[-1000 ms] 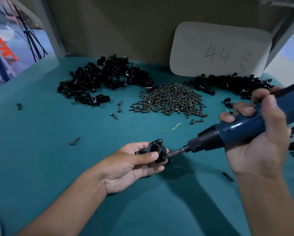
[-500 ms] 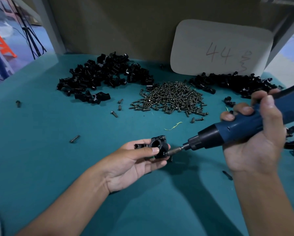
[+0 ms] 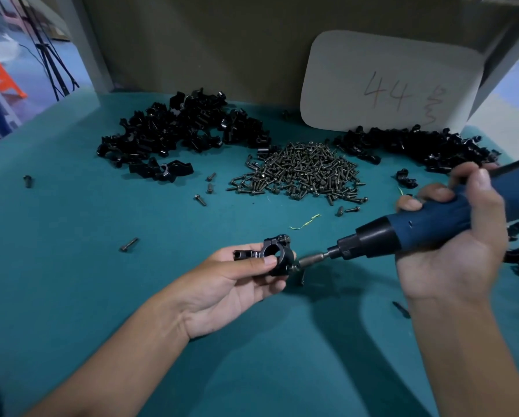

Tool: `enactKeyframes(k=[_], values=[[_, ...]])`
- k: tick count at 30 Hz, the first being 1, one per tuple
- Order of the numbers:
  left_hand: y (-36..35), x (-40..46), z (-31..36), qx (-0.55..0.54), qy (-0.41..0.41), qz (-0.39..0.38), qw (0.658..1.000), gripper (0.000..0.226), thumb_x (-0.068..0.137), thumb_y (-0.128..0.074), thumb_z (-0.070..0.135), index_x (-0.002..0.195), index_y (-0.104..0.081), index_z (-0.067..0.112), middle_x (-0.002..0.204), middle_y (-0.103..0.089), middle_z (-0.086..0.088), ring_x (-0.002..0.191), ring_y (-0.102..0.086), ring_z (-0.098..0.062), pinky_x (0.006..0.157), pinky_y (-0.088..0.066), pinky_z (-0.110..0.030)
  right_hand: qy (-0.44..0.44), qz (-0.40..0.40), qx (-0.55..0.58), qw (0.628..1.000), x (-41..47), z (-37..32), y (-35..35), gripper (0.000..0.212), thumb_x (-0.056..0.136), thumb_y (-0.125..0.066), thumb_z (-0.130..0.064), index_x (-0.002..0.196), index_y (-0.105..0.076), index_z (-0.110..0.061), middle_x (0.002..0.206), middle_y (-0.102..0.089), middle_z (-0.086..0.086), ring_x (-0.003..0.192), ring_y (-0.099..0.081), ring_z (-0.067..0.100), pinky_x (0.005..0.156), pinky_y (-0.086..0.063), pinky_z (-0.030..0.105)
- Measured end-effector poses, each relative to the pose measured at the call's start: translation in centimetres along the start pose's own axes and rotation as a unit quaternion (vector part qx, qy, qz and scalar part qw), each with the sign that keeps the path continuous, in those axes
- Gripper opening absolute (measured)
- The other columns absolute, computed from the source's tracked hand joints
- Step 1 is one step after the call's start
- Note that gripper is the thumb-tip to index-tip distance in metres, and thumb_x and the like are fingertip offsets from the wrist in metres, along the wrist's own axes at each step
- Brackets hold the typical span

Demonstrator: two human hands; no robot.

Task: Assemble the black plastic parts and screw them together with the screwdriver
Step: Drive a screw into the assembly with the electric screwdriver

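Teal tabletop, black plastic parts heaped at the back left and back right, the screw pile between them. Right hand wrapped around the blue screwdriver, its bit meeting a screw at the clamp's side. Left hand pinches the assembled black clamp just above the tabletop.
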State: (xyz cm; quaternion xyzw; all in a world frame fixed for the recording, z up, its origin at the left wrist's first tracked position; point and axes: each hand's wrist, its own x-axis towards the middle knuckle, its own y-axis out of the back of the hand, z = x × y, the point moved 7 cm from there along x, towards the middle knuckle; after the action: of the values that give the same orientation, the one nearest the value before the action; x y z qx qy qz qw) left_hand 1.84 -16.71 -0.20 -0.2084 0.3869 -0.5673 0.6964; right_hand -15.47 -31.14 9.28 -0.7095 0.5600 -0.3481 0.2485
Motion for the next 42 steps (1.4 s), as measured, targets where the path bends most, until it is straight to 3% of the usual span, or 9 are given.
enactKeyframes(k=[5,8,11,15,23,25,29,35,42], values=[[0.6,0.1,0.8,-0.005,-0.028,0.021,0.999,0.029,0.083,-0.068,-0.004,0.112,-0.070,-0.009,0.107,-0.070,-0.023,0.090,-0.071,-0.029,0.085,-0.061,-0.038,-0.053,0.081,0.074,0.993,1.3,1.6,2.9,0.018,0.095,-0.067,-0.018,0.110,-0.059,-0.017,0.095,-0.067,-0.009,0.071,-0.058,0.005,0.068,-0.049,0.024],[1.0,0.1,1.2,-0.021,-0.033,0.024,0.999,0.036,0.084,-0.067,-0.005,0.120,-0.063,-0.013,0.111,-0.069,-0.025,0.093,-0.071,-0.031,0.083,-0.062,-0.038,-0.091,0.147,0.062,0.983,1.6,3.3,4.9,0.014,0.095,-0.067,-0.018,0.107,-0.061,-0.017,0.089,-0.068,-0.009,0.070,-0.059,0.005,0.070,-0.051,0.025],[1.1,-0.1,1.4,-0.025,-0.029,0.025,0.999,0.033,0.080,-0.073,-0.002,0.112,-0.069,-0.010,0.111,-0.068,-0.025,0.092,-0.069,-0.029,0.077,-0.061,-0.033,-0.118,0.180,0.040,0.976,1.7,4.7,6.2,0.017,0.095,-0.068,-0.019,0.110,-0.061,-0.017,0.091,-0.065,-0.008,0.070,-0.059,0.006,0.072,-0.050,0.026],[1.0,-0.1,1.6,-0.030,-0.030,0.025,0.999,0.033,0.076,-0.076,0.000,0.108,-0.071,-0.009,0.110,-0.068,-0.025,0.091,-0.068,-0.029,0.077,-0.061,-0.035,-0.132,0.178,0.034,0.974,1.9,5.5,6.6,0.012,0.094,-0.069,-0.018,0.104,-0.064,-0.016,0.088,-0.067,-0.007,0.070,-0.059,0.006,0.071,-0.051,0.026],[1.8,0.2,1.5,-0.051,-0.053,0.063,0.995,0.059,0.079,-0.073,-0.008,0.133,-0.050,-0.013,0.122,-0.066,-0.032,0.106,-0.071,-0.036,0.080,-0.062,-0.036,-0.168,0.177,0.059,0.968,2.0,6.5,6.8,0.010,0.093,-0.069,-0.018,0.101,-0.065,-0.016,0.087,-0.067,-0.007,0.067,-0.059,0.005,0.069,-0.051,0.025],[1.8,0.3,1.6,-0.053,-0.059,0.059,0.995,0.063,0.073,-0.077,-0.006,0.130,-0.051,-0.015,0.120,-0.067,-0.032,0.104,-0.071,-0.036,0.079,-0.062,-0.036,-0.169,0.175,0.066,0.968,2.1,6.4,6.8,0.008,0.093,-0.070,-0.018,0.099,-0.064,-0.016,0.087,-0.068,-0.007,0.066,-0.059,0.004,0.067,-0.052,0.025],[1.6,0.1,1.7,-0.062,-0.052,0.037,0.996,0.046,0.081,-0.070,-0.006,0.124,-0.056,-0.014,0.113,-0.067,-0.032,0.101,-0.070,-0.039,0.081,-0.062,-0.043,-0.169,0.174,0.071,0.968,2.1,6.3,6.7,0.007,0.093,-0.070,-0.019,0.097,-0.065,-0.017,0.088,-0.069,-0.008,0.066,-0.059,0.005,0.067,-0.052,0.025],[1.4,0.0,1.6,-0.040,-0.049,0.035,0.997,0.060,0.071,-0.077,-0.004,0.127,-0.056,-0.013,0.115,-0.068,-0.028,0.097,-0.071,-0.034,0.079,-0.062,-0.039,-0.174,0.182,0.075,0.965,2.1,6.3,6.9,0.010,0.092,-0.070,-0.018,0.099,-0.064,-0.017,0.091,-0.069,-0.007,0.066,-0.059,0.005,0.066,-0.052,0.025],[1.6,0.3,1.4,-0.010,-0.042,0.025,0.999,0.055,0.069,-0.085,-0.001,0.120,-0.066,-0.010,0.127,-0.065,-0.030,0.115,-0.068,-0.036,0.081,-0.061,-0.031,-0.164,0.187,0.042,0.968,2.2,6.3,7.2,0.016,0.094,-0.070,-0.020,0.108,-0.061,-0.019,0.092,-0.069,-0.008,0.075,-0.062,0.006,0.081,-0.051,0.027]])
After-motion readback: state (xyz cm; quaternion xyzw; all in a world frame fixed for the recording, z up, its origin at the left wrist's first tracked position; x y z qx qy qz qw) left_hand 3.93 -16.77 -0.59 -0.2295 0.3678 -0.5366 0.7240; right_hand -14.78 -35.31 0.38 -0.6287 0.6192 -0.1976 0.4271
